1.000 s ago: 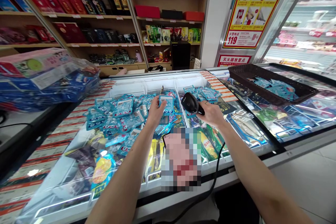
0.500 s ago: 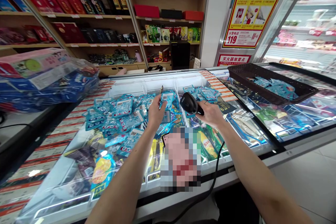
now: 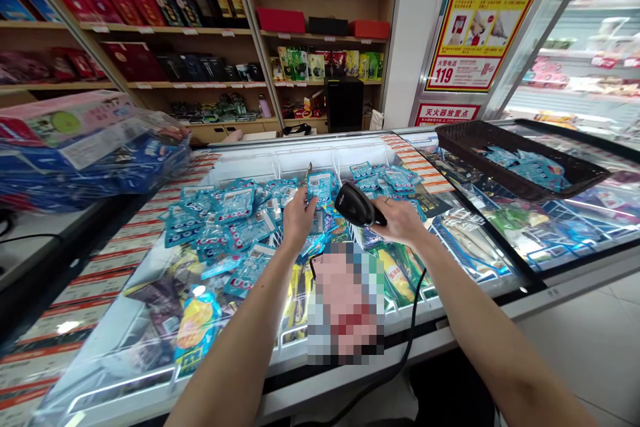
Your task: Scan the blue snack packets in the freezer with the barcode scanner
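Note:
My left hand point(image 3: 298, 220) pinches a small blue packet point(image 3: 321, 185) with its white barcode label facing up. A thin pointed stick-like thing point(image 3: 309, 169) stands up beside those fingers; I cannot make out what it is. My right hand point(image 3: 403, 220) is wrapped round a black barcode scanner point(image 3: 353, 204), whose head sits just right of the packet, apart from it. Many similar blue packets point(image 3: 237, 203) lie heaped to the left on the glass-topped freezer point(image 3: 310, 157). Another heap of blue packets point(image 3: 370, 177) lies behind the scanner.
A phone point(image 3: 345, 300), blurred out, lies near the front edge. The scanner's black cable point(image 3: 413, 320) hangs over that edge. A brown basket point(image 3: 520, 177) with blue packets stands at right. Plastic-wrapped boxes point(image 3: 90, 140) stand at left; stocked shelves point(image 3: 200, 31) rise behind.
The scanner has moved slightly left towards the packet, and its head has turned more towards it. My left hand stays almost in place with the packet.

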The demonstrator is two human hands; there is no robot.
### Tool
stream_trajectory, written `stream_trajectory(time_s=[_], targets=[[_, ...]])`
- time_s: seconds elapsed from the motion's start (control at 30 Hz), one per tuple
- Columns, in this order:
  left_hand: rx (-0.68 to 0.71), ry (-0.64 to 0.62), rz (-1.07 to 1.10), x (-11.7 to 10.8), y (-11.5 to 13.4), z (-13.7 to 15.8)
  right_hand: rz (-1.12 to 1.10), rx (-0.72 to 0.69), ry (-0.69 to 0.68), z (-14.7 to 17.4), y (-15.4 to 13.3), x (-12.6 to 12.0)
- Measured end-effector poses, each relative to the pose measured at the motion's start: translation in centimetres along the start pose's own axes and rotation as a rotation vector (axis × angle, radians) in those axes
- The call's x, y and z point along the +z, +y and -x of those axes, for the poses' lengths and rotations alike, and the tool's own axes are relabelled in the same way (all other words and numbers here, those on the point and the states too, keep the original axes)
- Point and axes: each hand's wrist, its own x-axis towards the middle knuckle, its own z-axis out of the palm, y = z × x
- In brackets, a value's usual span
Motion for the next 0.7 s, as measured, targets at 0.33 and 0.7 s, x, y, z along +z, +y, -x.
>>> stream_trajectory(time_s=[0.33, 0.7], targets=[[0.034, 0.063, -0.017, -0.05, -0.07, 0.25, -0.024, -0.060, -0.057, -0.01, -0.53, -0.39], [0.027, 0.095, -0.030, 0.01, -0.40, 0.18, -0.042, -0.089, -0.073, -0.04, -0.72, -0.48]])
